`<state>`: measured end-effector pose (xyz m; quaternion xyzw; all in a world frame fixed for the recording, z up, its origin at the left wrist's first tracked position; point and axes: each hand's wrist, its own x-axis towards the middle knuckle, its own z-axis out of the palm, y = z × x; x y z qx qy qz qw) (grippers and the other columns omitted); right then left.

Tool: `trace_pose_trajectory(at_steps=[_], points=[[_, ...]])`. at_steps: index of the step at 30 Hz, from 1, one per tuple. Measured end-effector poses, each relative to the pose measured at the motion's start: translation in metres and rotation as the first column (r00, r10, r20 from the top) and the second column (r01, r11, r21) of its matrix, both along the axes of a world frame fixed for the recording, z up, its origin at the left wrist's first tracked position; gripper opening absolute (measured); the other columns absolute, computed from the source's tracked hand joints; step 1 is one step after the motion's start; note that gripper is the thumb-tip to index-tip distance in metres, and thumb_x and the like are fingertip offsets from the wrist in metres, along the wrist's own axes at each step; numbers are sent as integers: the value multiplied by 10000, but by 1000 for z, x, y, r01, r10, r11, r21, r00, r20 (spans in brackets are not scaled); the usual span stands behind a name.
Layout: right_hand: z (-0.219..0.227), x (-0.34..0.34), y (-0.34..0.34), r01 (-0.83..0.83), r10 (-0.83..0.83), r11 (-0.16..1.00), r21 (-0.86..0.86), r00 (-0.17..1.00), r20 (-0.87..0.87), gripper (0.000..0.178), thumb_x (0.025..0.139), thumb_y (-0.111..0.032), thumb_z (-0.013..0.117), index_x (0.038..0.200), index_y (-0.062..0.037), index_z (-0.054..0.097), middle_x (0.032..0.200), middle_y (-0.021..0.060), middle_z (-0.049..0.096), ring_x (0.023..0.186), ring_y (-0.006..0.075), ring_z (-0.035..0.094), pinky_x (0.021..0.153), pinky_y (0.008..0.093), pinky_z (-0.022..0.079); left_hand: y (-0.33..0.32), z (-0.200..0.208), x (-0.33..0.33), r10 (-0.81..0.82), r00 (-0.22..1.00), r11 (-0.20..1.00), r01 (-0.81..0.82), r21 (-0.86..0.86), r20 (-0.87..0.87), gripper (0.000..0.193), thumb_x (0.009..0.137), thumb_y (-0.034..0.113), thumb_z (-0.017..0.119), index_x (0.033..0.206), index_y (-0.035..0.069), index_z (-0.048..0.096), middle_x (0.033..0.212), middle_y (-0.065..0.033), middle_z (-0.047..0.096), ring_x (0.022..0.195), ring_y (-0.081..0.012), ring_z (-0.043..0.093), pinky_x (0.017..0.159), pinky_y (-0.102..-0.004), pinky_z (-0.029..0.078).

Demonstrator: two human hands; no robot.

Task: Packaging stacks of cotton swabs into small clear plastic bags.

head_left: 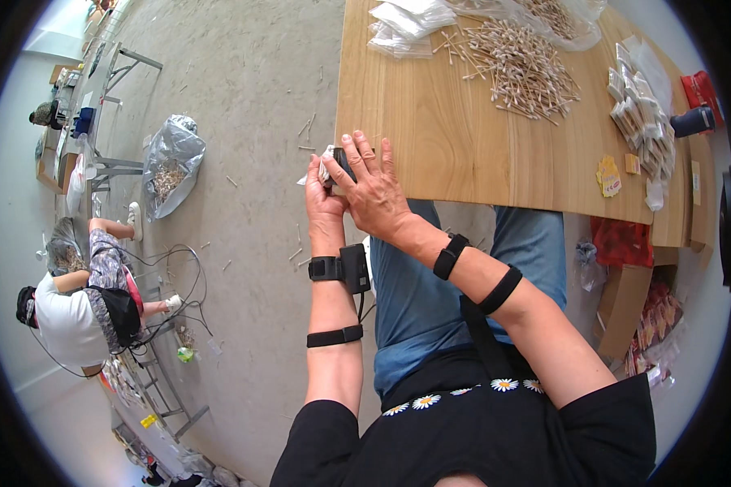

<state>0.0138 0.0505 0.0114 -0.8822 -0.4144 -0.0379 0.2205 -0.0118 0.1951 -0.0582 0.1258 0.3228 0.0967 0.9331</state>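
Beside the table [430,154], the left hand [325,201] holds a black-and-white thing [342,161]; the right hand [375,196], fingers straight, partly covers it.

Person [71,326] in white, cardboard box [624,307], gray floor [248,122]

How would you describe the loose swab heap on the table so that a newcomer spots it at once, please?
Find the wooden table, then look past the right hand to its far part. Between the flat clear bags on the left and the pale packs on the right lies a heap of cotton swabs. Unlike the bagged swabs just beyond it, these lie loose on the wood.
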Motion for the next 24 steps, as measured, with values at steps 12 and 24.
trace_pose_trajectory(at_steps=[12, 24], points=[[-1, -1, 0, -2, 2, 1000, -1, 998, 56, 692, 806, -180, 668, 1456, -156, 433, 1532, 205, 326, 1466, 372, 232, 1161, 631, 90, 0, -2, -1, 3, 1000, 1000, -4, 6, 14, 285, 943, 337, 633, 1013, 62, 661, 986, -103, 716, 881, -243, 691, 805, -401, 580], [-5, 0, -4, -22, 23, 993, 119, 1000, -7, 667, 784, -135, 658, 1422, -128, 463, 1498, 207, 371, 1454, 376, 255, 1176, 605, 98, 3, -6, 1, 1, 998, 999, 2, 39, -60, 321, 928, 357, 651, 1036, 55, 665, 993, -98, 721, 893, -236, 696, 822, -401, 578]])
